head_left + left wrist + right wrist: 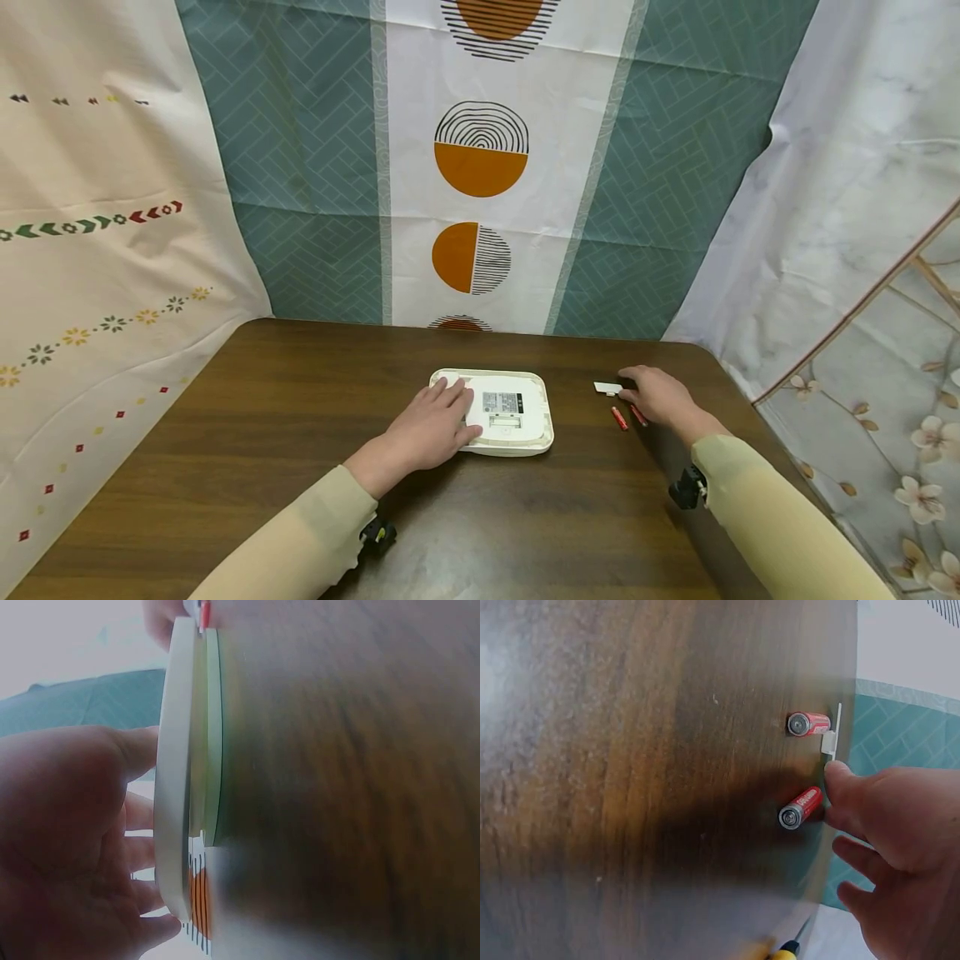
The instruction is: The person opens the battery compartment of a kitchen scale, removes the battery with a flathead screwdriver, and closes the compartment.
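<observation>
A white, flat, rounded-square device lies on the table, its printed label and an uncovered battery slot facing up. Its exact kind cannot be told. My left hand rests on its left part with fingers spread; the left wrist view shows the fingers against the device's pale edge. To the right, my right hand pinches one end of a small white battery cover. Two red batteries lie close by, one battery beside the cover and another battery below the thumb.
The brown wooden table ends at a patterned curtain behind and pale cloths at both sides. In the right wrist view, a yellow and black handle with a thin shaft shows at the bottom edge.
</observation>
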Available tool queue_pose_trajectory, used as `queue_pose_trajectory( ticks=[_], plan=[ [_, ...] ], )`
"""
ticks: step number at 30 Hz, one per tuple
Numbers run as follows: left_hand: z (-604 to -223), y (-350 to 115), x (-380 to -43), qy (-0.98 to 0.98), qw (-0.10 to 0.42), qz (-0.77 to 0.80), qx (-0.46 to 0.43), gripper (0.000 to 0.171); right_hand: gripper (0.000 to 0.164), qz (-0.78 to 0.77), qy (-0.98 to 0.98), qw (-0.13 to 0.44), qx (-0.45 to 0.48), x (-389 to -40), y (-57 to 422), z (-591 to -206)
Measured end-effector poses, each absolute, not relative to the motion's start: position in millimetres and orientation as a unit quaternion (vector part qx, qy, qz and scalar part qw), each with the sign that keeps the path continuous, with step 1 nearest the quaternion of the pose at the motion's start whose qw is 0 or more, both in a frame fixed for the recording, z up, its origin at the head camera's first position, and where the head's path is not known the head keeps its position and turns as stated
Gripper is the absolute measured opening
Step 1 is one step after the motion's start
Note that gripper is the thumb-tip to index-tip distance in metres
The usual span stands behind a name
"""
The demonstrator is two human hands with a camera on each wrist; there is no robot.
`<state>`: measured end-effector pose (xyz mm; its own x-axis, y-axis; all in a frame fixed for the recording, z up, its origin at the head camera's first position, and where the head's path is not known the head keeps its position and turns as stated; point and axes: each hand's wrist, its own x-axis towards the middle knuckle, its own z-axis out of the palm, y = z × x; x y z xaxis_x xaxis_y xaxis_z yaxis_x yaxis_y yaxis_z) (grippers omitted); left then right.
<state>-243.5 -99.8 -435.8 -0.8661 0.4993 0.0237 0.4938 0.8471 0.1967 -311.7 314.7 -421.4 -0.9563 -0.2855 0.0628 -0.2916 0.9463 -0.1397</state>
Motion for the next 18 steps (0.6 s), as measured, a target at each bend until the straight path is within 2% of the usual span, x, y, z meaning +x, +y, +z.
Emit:
queue_pose_trajectory(
  ticks=[18],
  plan=[
    [-435.6,-100.3,-242.3,0.960,0.013,0.102,0.260,0.067,0.025,0.082,-0.985,0.016,0.150,-317.2,312.9,-425.9]
  ],
)
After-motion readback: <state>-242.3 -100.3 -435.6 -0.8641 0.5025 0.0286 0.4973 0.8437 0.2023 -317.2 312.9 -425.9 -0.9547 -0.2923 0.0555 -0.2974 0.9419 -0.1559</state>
